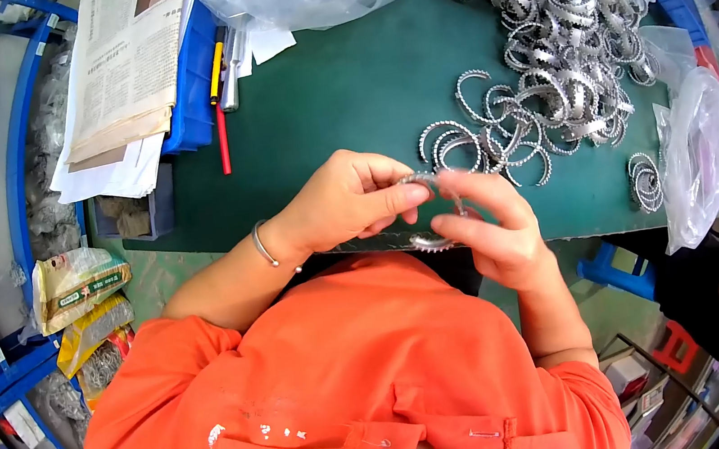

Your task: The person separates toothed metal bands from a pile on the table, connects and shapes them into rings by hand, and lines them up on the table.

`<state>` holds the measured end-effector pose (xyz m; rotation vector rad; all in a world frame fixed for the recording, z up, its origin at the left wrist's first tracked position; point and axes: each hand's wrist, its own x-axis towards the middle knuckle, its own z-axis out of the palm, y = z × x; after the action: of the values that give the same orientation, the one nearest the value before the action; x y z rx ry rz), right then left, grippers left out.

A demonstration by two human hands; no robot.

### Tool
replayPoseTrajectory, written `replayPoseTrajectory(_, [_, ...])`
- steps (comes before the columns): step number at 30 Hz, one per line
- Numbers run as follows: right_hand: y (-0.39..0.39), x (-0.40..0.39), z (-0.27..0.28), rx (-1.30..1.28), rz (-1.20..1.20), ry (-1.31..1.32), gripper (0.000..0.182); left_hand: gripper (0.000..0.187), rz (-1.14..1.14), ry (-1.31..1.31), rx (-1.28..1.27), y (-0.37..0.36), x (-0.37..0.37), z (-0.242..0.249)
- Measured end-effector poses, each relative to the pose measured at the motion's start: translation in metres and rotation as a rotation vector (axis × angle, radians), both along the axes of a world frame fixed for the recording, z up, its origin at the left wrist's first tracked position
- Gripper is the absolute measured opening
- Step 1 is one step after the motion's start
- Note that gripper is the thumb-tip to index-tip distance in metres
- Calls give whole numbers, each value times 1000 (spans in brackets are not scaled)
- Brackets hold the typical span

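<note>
A silvery, open C-shaped metal bangle with a toothed edge [431, 243] is up at the front edge of the table. Its upper end is pinched between the thumb and fingers of my left hand [347, 197], whose wrist wears a thin plain bracelet [263, 244]. Around the bangle's right side, the thumb and fingers of my right hand [503, 228] are closed, covering part of it. Just beyond my hands, several loose bangles [451, 147] lie on the green table, some overlapping. They run into a large heap of similar bangles [566, 34].
A small stack of bangles [645, 182] sits at right, beside a clear plastic bag [696, 148]. At left are newspapers [121, 65], a blue tray [195, 92], a red pen [223, 142] and a yellow one [216, 69]. Another person [704, 288] is at far right.
</note>
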<state>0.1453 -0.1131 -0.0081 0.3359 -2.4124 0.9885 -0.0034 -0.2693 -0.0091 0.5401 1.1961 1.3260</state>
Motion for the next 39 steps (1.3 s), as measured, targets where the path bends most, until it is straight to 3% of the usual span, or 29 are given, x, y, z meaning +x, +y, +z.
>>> replayPoseTrajectory(2, [-9, 1, -15, -178, -234, 101, 28, 20, 56, -8, 8, -3, 2, -2])
replayPoseTrajectory(4, [-18, 9, -17, -832, -214, -178, 39, 19, 103, -18, 16, -8, 6, -9])
replayPoseTrajectory(6, [-21, 12, -18, -1228, -109, -399, 40, 19, 249, -92, 105, -13, 10, -19])
replayPoseTrajectory(8, [-30, 12, -21, -1024, -160, -413, 35, 19, 230, -67, 90, -17, 11, -21])
replayPoseTrajectory(11, [-34, 13, -26, -946, -250, -363, 17, 18, 193, 122, 88, -21, 11, -18])
replayPoseTrajectory(12, [-31, 12, -26, -946, -253, -365, 17, 18, 192, 118, 88, -21, 12, -20])
replayPoseTrajectory(14, [-26, 11, -27, -666, -226, -311, 18, 23, 241, 528, 152, -23, 14, -25])
replayPoseTrajectory(19, [-22, 9, -26, -489, -214, -298, 19, 31, 242, 691, 164, -27, 11, -13])
replayPoseTrajectory(21, [-24, 9, -26, -428, -211, -279, 20, 30, 194, 867, 234, -28, 10, -12])
replayPoseTrajectory(28, [-26, 9, -21, -381, -228, -166, 30, 24, 117, 766, 187, -28, 16, -21])
replayPoseTrajectory(33, [-23, 7, -20, -478, -267, -225, 30, 19, 218, 199, 101, -28, 21, -24])
replayPoseTrajectory(39, [-20, 10, -26, -449, -231, -185, 26, 16, 191, 213, 73, -29, 22, -30])
